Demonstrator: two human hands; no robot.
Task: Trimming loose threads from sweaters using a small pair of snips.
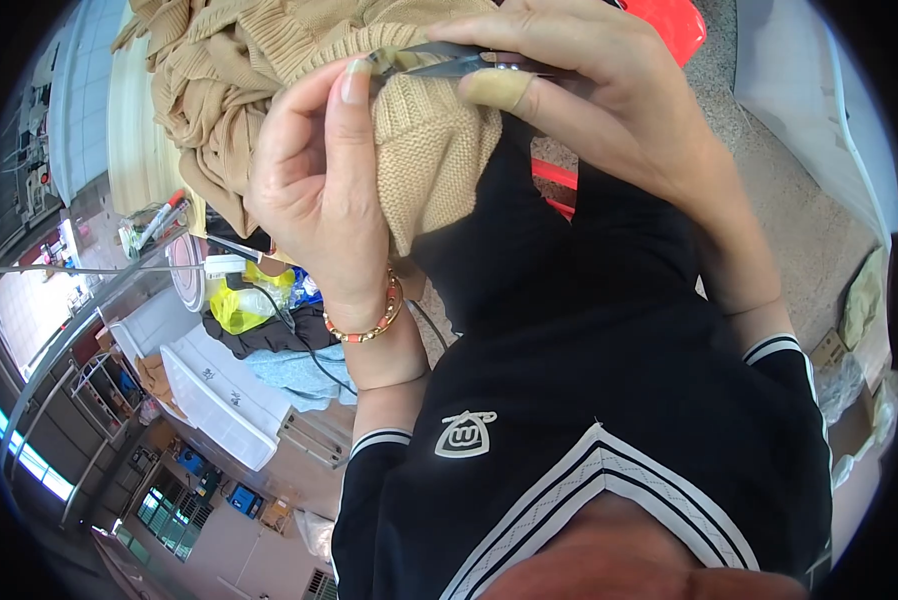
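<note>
View: head camera, looking down past the person's chest; one view only.
Left hand [314,190]: at 11 o'clock of frame centre; grip pinching a fold of the beige knitted garment [429,150], thumb pressed on the cloth just beside the blade tips.
Right hand [589,100]: at 12 to 1 o'clock; grip pressed together around small thread snips [449,62], one finger wrapped in a tan bandage.
Snips position: blades lie flat against the top edge of the held fold, tips pointing to 9 o'clock, touching the knit.
Garment position: one fold is raised between both hands; the bulk hangs back to 10 o'clock onto the pale counter [134,130].
Progress: trimming appears to be in hand at one spot on the fold. No cut thread is visible, so how much is done and how much is left cannot be told.
Counter contents: a red-tipped marker [164,215] in a clear holder at 9 o'clock.
Below counter: white plastic bins [219,395], a yellow bag [239,305], dark and blue cloth, a black cable.
Room: speckled grey floor [769,190] at 2 o'clock; a red plastic item [669,25] at 1 o'clock; cardboard and wrapping at 4 o'clock.
</note>
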